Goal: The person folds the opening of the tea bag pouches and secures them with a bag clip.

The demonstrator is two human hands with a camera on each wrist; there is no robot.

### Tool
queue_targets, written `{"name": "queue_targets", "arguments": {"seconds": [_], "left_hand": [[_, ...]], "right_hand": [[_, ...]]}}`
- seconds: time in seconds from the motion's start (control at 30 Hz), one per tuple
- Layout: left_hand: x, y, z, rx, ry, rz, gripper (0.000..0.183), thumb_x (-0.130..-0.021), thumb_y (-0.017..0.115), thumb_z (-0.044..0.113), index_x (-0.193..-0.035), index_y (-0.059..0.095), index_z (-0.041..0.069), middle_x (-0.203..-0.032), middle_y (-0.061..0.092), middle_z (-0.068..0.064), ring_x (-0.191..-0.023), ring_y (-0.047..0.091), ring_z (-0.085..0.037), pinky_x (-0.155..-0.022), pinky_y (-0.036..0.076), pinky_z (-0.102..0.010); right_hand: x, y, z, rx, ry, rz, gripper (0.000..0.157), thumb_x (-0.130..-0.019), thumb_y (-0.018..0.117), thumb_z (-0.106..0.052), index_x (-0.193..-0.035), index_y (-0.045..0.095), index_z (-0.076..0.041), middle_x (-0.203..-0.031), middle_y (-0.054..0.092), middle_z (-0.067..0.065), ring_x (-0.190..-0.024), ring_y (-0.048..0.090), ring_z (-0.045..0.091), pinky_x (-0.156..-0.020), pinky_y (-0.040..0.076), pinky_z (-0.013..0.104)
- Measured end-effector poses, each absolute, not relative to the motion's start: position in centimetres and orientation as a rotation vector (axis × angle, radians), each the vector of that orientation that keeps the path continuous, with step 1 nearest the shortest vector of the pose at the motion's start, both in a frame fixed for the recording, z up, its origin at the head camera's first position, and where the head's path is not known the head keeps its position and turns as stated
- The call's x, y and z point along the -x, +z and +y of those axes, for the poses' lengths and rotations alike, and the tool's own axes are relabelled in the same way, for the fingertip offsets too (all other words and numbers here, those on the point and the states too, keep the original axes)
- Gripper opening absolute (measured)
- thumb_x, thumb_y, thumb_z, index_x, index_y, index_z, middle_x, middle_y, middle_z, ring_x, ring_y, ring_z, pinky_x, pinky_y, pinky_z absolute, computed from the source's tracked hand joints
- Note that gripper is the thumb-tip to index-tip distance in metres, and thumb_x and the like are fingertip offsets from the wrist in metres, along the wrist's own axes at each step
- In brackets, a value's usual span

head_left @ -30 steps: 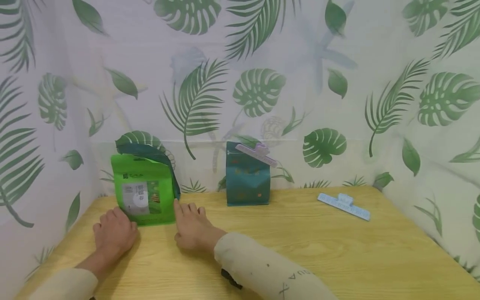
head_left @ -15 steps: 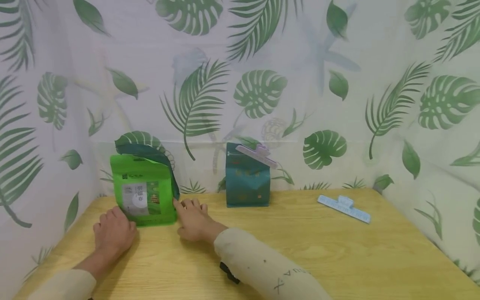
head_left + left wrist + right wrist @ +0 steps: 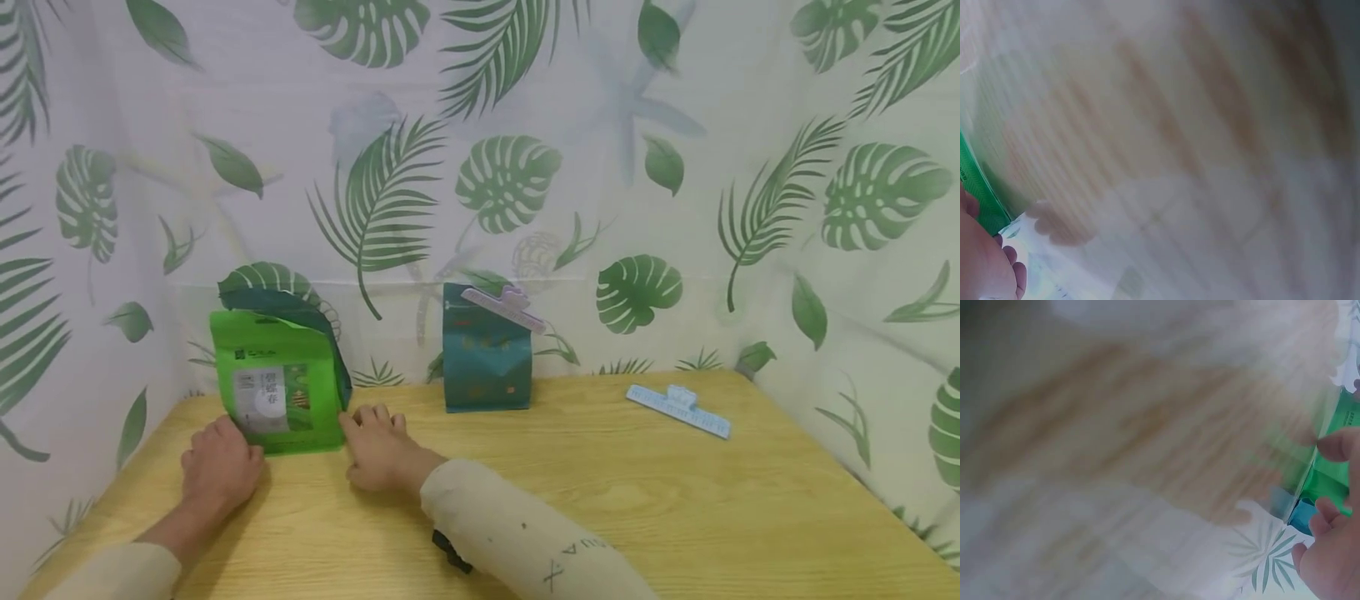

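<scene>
A bright green tea pouch (image 3: pixel 315 354) with a silvery label stands upright at the left of the table, with a darker teal pouch (image 3: pixel 341 367) close behind it. My left hand (image 3: pixel 221 467) rests on the table at its lower left corner, fingers bent toward the edge. On the other side, my right hand (image 3: pixel 381 450) reaches to the lower right edge, the index finger extended against it. In the right wrist view a fingertip (image 3: pixel 1334 447) overlaps the green front, while other fingers lie loosely bent near the teal pouch.
Another teal pouch (image 3: pixel 487 371) stands at the back middle, its folded top held by a tilted lilac bag clip (image 3: pixel 504 308). A light blue bag clip (image 3: pixel 678 408) lies on the wooden table (image 3: pixel 637 500) at the right. Leaf-patterned cloth (image 3: pixel 570 83) hangs behind.
The head view has shifted slightly, so everything sits a little further left. My right index finger now sits lower along the pouch's edge; pouches and clips keep their places.
</scene>
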State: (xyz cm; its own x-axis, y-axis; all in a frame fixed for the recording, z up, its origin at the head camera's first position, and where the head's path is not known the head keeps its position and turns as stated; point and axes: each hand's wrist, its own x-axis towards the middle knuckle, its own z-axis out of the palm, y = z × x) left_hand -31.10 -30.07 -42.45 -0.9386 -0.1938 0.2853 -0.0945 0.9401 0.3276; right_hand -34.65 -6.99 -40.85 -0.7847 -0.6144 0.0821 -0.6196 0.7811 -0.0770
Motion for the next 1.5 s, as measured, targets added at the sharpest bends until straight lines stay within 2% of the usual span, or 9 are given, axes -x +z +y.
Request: {"name": "queue_targets", "arguments": {"seconds": [0.17,0.37,0.67,0.87,1.03,1.17,1.3,1.5], "left_hand": [[31.3,-42.7,-29.3,-0.187,-0.441,-2.783,0.044,-0.086,0.048,0.017,-0.109,0.038,-0.018,-0.098,0.045,-0.034,-0.092,0.044,-0.047,-0.076,0.037,-0.057],[31.5,-42.7,-28.8,-0.183,-0.458,-2.789,0.044,-0.085,0.048,0.018,-0.109,0.038,-0.018,-0.098,0.046,-0.031,-0.092,0.044,-0.045,-0.076,0.036,-0.055],[31.3,-42.1,-29.3,-0.163,-0.495,-2.766,0.046,-0.085,0.05,0.016,-0.112,0.039,-0.02,-0.1,0.048,-0.034,-0.093,0.046,-0.047,-0.08,0.037,-0.058],[30.9,-41.9,-29.4,-0.121,-0.356,-2.745,0.036,-0.085,0.051,0.018,-0.1,0.045,-0.014,-0.09,0.051,-0.029,-0.085,0.048,-0.042,-0.073,0.036,-0.054],[30.9,-42.1,-28.9,-0.027,-0.27,-2.752,0.032,-0.089,0.045,0.022,-0.096,0.046,-0.01,-0.087,0.052,-0.025,-0.084,0.049,-0.04,-0.073,0.035,-0.053],[31.1,-42.3,-28.5,0.012,-0.257,-2.746,0.032,-0.092,0.043,0.024,-0.096,0.047,-0.008,-0.087,0.053,-0.025,-0.085,0.05,-0.04,-0.073,0.036,-0.053],[31.2,-42.3,-28.2,0.065,-0.257,-2.746,0.029,-0.094,0.045,0.022,-0.095,0.048,-0.006,-0.086,0.054,-0.022,-0.086,0.051,-0.04,-0.074,0.035,-0.053],[31.3,-42.3,-27.9,0.193,-0.27,-2.744,0.034,-0.096,0.051,0.032,-0.09,0.05,-0.001,-0.078,0.051,-0.014,-0.081,0.052,-0.034,-0.078,0.035,-0.053]], "right_hand": [[35.0,-41.2,-6.9,-0.909,0.173,-2.943,0.085,-0.088,0.06,-0.032,-0.153,0.006,-0.019,-0.135,0.038,-0.001,-0.105,0.032,0.015,-0.079,0.025,0.031],[35.4,-41.3,-6.8,-0.845,0.273,-2.957,0.089,-0.088,0.06,-0.032,-0.153,-0.001,-0.022,-0.132,0.04,0.0,-0.102,0.031,0.016,-0.076,0.024,0.031],[35.0,-40.7,-6.8,-0.882,0.235,-2.933,0.08,-0.087,0.059,-0.028,-0.151,0.013,-0.02,-0.138,0.038,0.001,-0.112,0.033,0.017,-0.083,0.026,0.032],[34.7,-40.7,-6.2,-0.966,0.115,-2.877,0.064,-0.089,0.055,-0.029,-0.145,0.026,-0.016,-0.138,0.039,0.002,-0.112,0.033,0.018,-0.083,0.027,0.033],[34.9,-40.9,-5.3,-0.975,0.01,-2.836,0.046,-0.094,0.047,-0.037,-0.134,0.037,-0.015,-0.127,0.043,0.0,-0.104,0.035,0.016,-0.079,0.026,0.032],[35.2,-40.9,-4.5,-1.001,-0.061,-2.749,0.033,-0.099,0.037,-0.043,-0.113,0.048,-0.015,-0.108,0.049,-0.003,-0.094,0.038,0.014,-0.08,0.027,0.033],[35.4,-40.8,-3.6,-1.014,-0.075,-2.713,0.035,-0.101,0.031,-0.045,-0.103,0.05,-0.016,-0.099,0.052,-0.004,-0.092,0.042,0.014,-0.084,0.029,0.034],[36.0,-41.1,-2.1,-0.982,-0.058,-2.728,0.04,-0.101,0.028,-0.045,-0.107,0.051,-0.014,-0.104,0.055,-0.002,-0.1,0.048,0.016,-0.089,0.031,0.037]]}}
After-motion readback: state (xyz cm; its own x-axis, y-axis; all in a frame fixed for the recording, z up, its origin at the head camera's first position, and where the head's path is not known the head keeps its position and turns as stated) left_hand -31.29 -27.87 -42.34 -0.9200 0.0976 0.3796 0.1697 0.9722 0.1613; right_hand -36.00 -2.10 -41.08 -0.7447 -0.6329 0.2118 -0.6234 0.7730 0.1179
